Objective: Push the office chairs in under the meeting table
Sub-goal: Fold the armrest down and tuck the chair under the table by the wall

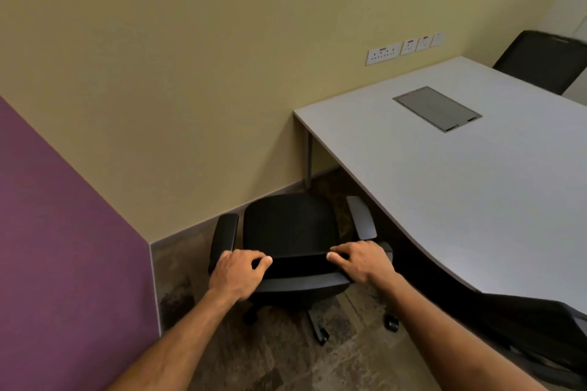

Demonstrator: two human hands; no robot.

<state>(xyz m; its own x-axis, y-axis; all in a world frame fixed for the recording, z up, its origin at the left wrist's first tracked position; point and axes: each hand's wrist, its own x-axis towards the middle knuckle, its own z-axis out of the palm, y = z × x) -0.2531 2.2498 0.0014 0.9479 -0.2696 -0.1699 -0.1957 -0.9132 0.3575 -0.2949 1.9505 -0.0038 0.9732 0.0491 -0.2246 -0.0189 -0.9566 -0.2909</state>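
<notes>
— Black office chair (290,228): held at backrest top by left hand (236,273) and right hand (362,262), each grip closed on it; parked beside counter (444,187), not under.

— Hazard: right armrest (362,217) could be caught on counter edge if swivelled carelessly.

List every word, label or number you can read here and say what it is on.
No text can be read.
Wall sockets: small dark marks along the top, too blurred to read.
Smaller wall plates: marks too small to read.
Table hatch, table, chair: no lettering visible.
</notes>
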